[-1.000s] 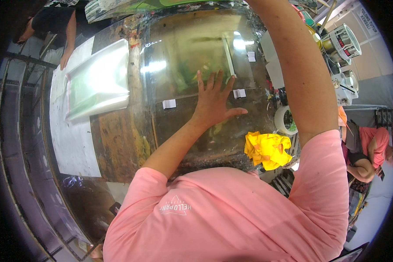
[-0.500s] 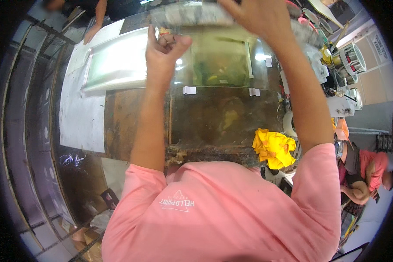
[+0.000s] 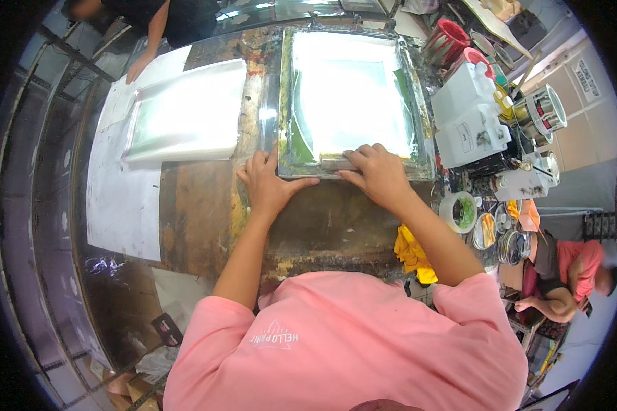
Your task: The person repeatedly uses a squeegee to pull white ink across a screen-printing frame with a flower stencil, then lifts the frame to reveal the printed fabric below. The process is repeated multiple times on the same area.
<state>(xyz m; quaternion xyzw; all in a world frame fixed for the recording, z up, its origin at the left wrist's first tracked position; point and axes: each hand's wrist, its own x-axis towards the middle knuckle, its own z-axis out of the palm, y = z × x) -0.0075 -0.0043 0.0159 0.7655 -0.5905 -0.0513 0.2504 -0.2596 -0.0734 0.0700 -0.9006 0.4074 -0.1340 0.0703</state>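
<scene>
Far left: white paper sheets (image 3: 120, 198) lie flat on the stained bench (image 3: 199, 205), with a white tray-like panel (image 3: 185, 113) resting partly on them, and another person's hand (image 3: 138, 67) touching the far end of the paper. Centre: the printing screen frame (image 3: 353, 96) lies flat on the bench, long side running away from the person, its mesh bright white with a green ink streak down the left inner edge. Left hand (image 3: 271, 185) is spread, palm down on the bench just at the frame's near left corner, thumb lying along the near rail, fingertips touching the corner. Right hand (image 3: 377, 171) is curled over the near rail, fingers pressed together on a squeegee bar (image 3: 339, 162) that sits just inside that rail; how hard it grips, can't tell. Right of the frame: red tubs (image 3: 449, 44), white plastic jugs (image 3: 469, 113), and a small cup of green ink (image 3: 461, 211) crowd the bench edge. Yellow rag (image 3: 413, 252) hangs at the near edge, below the right forearm. Far right: a seated person in a red top (image 3: 569, 274), well apart from the bench.
</scene>
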